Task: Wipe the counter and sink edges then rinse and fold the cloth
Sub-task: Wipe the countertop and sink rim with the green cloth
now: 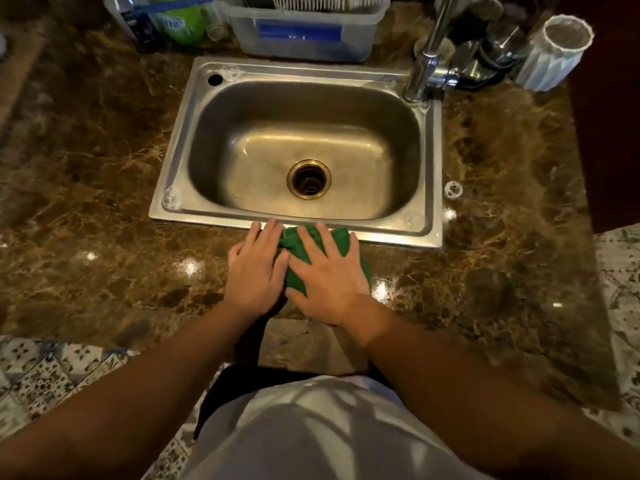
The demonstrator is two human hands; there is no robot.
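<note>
Faucet, tub, cup ring sink, well beyond cloth

A home kitchen: steel sink, faucet, marble counter, dish rack.

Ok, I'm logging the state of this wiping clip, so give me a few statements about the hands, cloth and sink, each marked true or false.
1. Both hands press flat on the green cloth. True: left hand and right hand lie on it with straight fingers.
2. The cloth lies in the sink basin. False: it lies on the counter, reaching the sink's near rim.
3. Water runs from the tap. False: no stream shows.
4. The drain is uncovered. True.
</note>
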